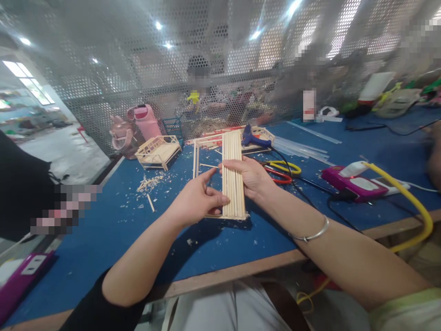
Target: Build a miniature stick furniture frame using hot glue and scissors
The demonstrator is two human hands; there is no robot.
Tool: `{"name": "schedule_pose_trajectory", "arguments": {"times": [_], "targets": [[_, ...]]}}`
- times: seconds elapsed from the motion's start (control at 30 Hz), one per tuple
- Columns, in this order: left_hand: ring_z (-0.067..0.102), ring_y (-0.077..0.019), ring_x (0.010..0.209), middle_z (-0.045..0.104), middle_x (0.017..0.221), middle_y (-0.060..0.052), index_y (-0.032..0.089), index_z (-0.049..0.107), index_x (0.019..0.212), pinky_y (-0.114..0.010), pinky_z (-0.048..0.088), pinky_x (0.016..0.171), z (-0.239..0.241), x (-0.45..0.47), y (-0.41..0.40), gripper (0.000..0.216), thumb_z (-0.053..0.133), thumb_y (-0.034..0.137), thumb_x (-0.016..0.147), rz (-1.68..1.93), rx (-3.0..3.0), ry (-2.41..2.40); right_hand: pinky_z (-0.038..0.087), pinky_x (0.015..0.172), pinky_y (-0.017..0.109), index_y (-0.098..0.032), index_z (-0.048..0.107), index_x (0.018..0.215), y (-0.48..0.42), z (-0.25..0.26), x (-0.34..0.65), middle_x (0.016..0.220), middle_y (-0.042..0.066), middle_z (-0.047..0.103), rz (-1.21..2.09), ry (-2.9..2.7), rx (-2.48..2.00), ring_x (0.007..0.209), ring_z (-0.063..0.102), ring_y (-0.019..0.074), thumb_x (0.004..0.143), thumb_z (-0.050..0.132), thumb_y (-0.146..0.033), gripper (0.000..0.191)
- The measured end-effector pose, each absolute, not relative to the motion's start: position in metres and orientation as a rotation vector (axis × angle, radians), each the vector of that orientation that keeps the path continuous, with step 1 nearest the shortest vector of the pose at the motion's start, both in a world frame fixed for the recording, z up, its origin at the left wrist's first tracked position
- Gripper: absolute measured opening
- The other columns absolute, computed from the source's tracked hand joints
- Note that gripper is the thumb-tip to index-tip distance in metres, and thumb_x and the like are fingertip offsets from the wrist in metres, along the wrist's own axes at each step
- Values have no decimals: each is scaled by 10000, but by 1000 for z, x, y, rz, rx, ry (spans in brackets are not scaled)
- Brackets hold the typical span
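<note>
**Stick panel held in both hands over blue worktop**

A perforated metal screen (103,92) is seen closing off the back of the room, under ceiling lights. A blue worktop (103,230) is spread before it, strewn with wood shavings (149,184). A small wooden model bench (158,151), a blue glue gun (253,138) and scissors (282,170) are laid towards the back.

The stick panel (233,174) is held mid-worktop. The left hand (196,200) grip is pinched narrow on its left edge. The right hand (253,177) grip is closed around its right side, fingers laid across the sticks.
</note>
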State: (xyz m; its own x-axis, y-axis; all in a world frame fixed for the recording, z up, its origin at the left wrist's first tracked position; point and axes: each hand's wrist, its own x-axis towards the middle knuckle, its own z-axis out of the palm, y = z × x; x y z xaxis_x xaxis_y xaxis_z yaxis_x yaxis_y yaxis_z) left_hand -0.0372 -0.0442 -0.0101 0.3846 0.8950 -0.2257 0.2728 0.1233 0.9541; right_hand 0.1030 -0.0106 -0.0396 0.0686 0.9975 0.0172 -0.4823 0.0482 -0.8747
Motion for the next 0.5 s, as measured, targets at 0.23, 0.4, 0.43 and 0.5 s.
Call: {"name": "schedule_pose_trajectory", "arguments": {"times": [0.23,0.4,0.43,0.5], "targets": [[542,-67,419,639,539,64,182,225,1466,-201,495,499,-12,-36,-44,837,652,27,763,606,1402,1156,457,546,272,-172,605,591,-18,-36,99,542,-12,625,1347,-785,-810,519,549,122,502,729,-189,154],[526,-77,410,603,515,78,182,236,1463,-214,481,493,-14,-39,-44,851,666,53,740,598,1424,1147,437,511,266,-180,600,589,-19,-37,95,520,-22,621,1360,-761,-802,487,530,115,470,763,-193,202],[517,-77,405,591,510,84,178,226,1465,-217,477,489,-14,-41,-44,865,671,62,732,590,1422,1143,434,505,265,-178,598,584,-19,-37,93,513,-21,620,1362,-756,-799,481,530,116,462,768,-198,211],[497,-75,399,578,516,89,164,232,1462,-221,469,484,-12,-46,-41,882,686,86,710,553,1426,1130,434,498,267,-178,594,582,-18,-39,89,508,-18,622,1366,-740,-792,479,536,120,447,775,-214,229]]}}
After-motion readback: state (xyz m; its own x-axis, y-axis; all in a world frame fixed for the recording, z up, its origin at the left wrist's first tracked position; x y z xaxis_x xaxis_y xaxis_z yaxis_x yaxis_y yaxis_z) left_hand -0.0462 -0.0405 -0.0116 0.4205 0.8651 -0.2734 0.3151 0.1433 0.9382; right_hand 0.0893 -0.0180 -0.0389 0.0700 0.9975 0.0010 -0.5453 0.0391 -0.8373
